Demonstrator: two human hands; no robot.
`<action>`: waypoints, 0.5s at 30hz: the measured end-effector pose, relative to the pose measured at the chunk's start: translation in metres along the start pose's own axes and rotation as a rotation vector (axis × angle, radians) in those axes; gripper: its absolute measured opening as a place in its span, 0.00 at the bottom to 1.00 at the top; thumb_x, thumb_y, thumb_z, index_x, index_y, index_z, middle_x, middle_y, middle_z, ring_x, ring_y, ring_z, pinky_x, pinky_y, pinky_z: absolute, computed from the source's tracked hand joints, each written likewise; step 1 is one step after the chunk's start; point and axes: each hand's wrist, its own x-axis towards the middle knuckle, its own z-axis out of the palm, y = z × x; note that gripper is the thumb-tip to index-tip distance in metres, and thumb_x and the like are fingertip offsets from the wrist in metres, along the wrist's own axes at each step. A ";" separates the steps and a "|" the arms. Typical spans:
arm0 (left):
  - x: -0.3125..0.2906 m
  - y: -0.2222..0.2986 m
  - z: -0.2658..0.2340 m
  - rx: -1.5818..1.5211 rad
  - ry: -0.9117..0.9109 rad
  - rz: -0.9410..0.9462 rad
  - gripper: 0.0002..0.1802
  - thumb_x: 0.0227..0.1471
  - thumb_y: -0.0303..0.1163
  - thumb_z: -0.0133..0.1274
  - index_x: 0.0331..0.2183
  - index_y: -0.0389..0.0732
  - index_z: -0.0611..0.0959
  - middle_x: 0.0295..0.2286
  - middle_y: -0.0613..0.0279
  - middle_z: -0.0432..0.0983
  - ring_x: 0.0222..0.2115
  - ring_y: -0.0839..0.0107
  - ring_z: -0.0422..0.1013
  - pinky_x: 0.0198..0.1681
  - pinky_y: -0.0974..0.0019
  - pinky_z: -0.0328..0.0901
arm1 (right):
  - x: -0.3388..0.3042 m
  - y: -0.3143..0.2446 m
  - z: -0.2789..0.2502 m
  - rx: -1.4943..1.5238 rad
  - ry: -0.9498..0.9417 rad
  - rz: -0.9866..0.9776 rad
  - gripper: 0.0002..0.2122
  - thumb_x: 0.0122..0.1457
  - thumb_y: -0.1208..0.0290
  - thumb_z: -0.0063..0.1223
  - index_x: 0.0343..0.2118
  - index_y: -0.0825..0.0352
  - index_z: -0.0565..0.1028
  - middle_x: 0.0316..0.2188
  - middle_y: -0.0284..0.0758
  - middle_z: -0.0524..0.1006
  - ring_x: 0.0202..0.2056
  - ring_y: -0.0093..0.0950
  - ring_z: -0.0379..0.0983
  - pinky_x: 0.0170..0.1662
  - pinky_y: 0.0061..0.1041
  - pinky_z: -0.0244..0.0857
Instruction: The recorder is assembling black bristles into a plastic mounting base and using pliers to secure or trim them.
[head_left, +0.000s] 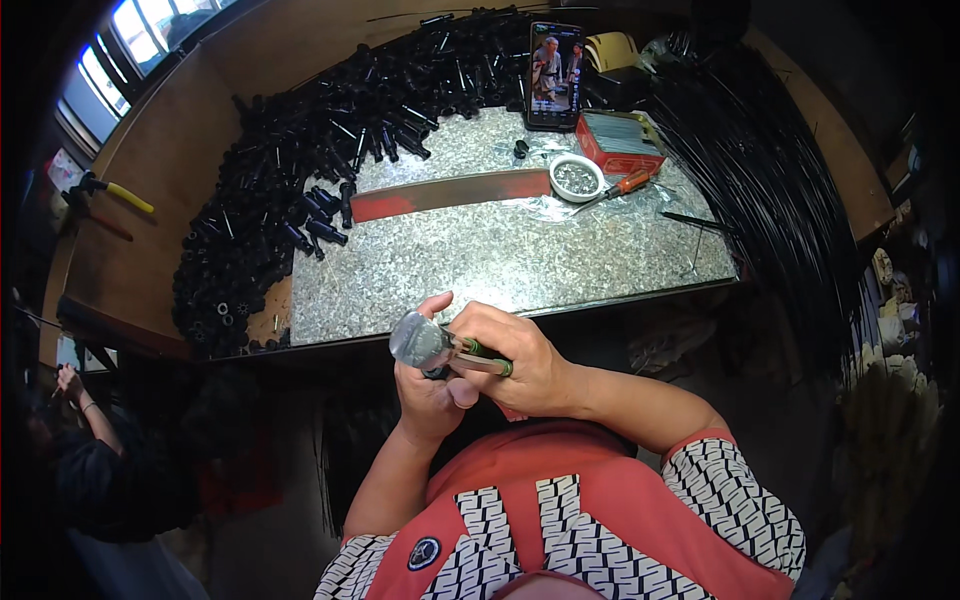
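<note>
Both hands meet just off the near edge of the worktop. My right hand [515,350] is closed round a hand tool with a rounded grey head [420,342] and green-edged handles, perhaps pliers. My left hand [425,405] is curled beneath and behind that grey head, one finger showing above it and the thumb below. A small dark piece shows between the hands, too hidden to name. The tool's head covers most of what the left fingers hold.
Black tubular parts [290,150] heap along the back and left of the speckled worktop [440,265]. A red-brown strip [450,195], white bowl of small metal bits [577,180], screwdriver [628,183], red box [620,148], phone [554,80] and black rods [760,170] lie beyond. Another person's hand [70,382] shows left.
</note>
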 end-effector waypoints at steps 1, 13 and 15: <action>0.000 0.000 0.000 -0.010 0.012 -0.004 0.46 0.36 0.72 0.55 0.36 0.34 0.80 0.44 0.47 0.71 0.39 0.68 0.71 0.44 0.64 0.65 | 0.000 0.001 0.000 0.001 -0.001 0.001 0.08 0.53 0.73 0.56 0.32 0.70 0.71 0.29 0.39 0.69 0.30 0.37 0.69 0.34 0.30 0.65; 0.002 0.007 -0.004 0.024 -0.010 -0.025 0.49 0.41 0.62 0.61 0.51 0.31 0.69 0.19 0.71 0.72 0.21 0.82 0.68 0.29 0.76 0.64 | 0.002 0.002 0.004 0.030 0.013 -0.072 0.08 0.48 0.78 0.58 0.32 0.68 0.72 0.29 0.38 0.71 0.31 0.37 0.71 0.34 0.30 0.67; 0.002 0.009 -0.001 0.047 -0.033 -0.010 0.45 0.44 0.58 0.61 0.51 0.32 0.70 0.20 0.70 0.73 0.20 0.81 0.69 0.29 0.75 0.65 | 0.004 -0.003 0.002 -0.015 -0.015 -0.044 0.07 0.48 0.77 0.58 0.30 0.67 0.72 0.28 0.38 0.70 0.29 0.38 0.71 0.32 0.32 0.66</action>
